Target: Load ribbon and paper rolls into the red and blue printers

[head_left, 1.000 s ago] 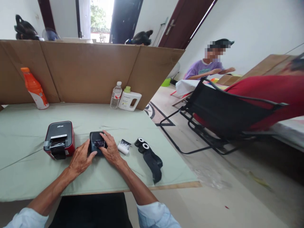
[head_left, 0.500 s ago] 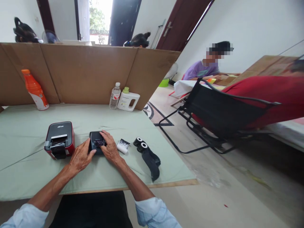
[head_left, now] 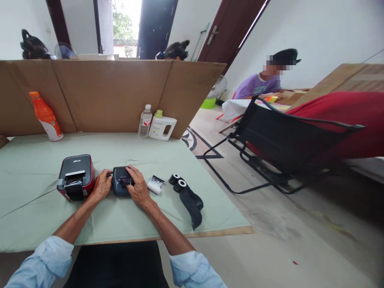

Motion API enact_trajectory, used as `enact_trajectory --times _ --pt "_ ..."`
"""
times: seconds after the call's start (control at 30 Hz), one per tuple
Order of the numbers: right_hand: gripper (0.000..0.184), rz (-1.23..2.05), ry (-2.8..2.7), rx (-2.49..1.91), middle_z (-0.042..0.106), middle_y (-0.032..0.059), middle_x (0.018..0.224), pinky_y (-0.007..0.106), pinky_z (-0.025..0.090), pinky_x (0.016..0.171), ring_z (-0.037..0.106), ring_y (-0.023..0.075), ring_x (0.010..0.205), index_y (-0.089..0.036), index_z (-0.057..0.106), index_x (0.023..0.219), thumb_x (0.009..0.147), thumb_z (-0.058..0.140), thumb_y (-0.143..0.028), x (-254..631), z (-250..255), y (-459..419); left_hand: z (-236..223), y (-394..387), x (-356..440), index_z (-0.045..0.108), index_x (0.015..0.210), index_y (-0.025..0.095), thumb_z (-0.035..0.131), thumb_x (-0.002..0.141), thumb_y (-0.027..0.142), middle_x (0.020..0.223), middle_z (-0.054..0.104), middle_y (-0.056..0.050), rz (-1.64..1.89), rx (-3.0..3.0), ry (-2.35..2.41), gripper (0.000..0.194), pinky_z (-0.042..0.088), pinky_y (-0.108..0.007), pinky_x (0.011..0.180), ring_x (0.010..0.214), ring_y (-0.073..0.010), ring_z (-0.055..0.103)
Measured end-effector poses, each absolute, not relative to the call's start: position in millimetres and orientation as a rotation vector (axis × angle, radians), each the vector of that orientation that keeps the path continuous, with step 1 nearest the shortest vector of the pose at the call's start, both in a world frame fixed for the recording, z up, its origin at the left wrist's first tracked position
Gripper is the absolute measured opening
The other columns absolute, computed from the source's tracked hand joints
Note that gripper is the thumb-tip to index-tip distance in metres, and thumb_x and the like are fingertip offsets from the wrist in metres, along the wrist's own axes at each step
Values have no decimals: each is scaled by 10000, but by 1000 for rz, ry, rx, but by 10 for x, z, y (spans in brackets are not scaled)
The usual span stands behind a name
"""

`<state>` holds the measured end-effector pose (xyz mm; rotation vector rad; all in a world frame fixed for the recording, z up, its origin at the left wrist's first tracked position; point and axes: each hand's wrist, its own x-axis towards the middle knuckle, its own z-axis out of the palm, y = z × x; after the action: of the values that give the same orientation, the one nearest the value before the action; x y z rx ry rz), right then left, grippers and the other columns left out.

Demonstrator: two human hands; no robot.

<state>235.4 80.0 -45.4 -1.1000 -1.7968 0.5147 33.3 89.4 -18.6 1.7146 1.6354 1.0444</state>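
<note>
Since the earlier frames, the left hand has slid back from the near edge of the small dark device to its upper left side, while the right hand has kept its place. The device sits on the green-covered table, near its front edge and between the two hands. The right hand grasps its right side, fingers over the far corner and thumb by the dark glossy window on top. The left fingers are bent inward at the left side; they seem to touch it, though whether they pinch anything cannot be told at this size.

Just left of the left hand stands a boxy red-and-black machine, with dark glossy material hanging from its front. Right of the right hand lies a small white roll with a black-patterned end piece, and beyond it two black rolls with white cores, a black strip trailing toward the table's edge.

At the back, a cardboard panel rises behind an orange bottle, a clear bottle and a white jug with a green cap. Off to the right are a black folding chair and a person in purple.
</note>
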Motion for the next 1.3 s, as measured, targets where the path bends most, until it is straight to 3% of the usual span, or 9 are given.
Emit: enact_trajectory --times 0.1,0.23,0.7,1.0,1.3 --pt "719 516 -1792 -1123 532 119 1602 542 372 1261 494 308 1476 -228 588 1496 788 583 -99 2338 -454 792 -157 907 341 649 1141 173 539 878 213 728 676 5 989 1604 1622 288 534 -246 525 581 -157 651" --pt "711 529 -1787 -1132 523 120 1610 550 361 1263 485 316 1479 -219 580 1501 798 589 -115 2324 -449 782 -108 893 364 606 1236 171 543 881 220 615 589 61 925 1483 1608 364 421 -178 414 459 -121 564" --pt "725 535 -1794 -1107 515 140 1615 549 372 1256 492 329 1471 -191 573 1507 788 601 -96 2346 -466 798 69 899 455 602 1337 121 615 849 148 581 563 81 907 1294 1631 488 356 -155 370 404 -96 522" --pt "749 553 -1787 -1115 500 135 1627 551 349 1268 475 322 1489 -200 562 1513 772 583 -90 2342 -460 785 95 894 481 661 1282 132 617 795 128 612 590 64 907 1288 1647 489 358 -162 355 414 -100 524" --pt "768 571 -1794 -1097 493 166 1629 573 332 1272 468 332 1497 -160 552 1515 751 572 -93 2355 -439 787 -7 955 432 641 1370 122 615 784 130 670 632 30 914 1326 1633 586 384 -157 381 444 -93 535"
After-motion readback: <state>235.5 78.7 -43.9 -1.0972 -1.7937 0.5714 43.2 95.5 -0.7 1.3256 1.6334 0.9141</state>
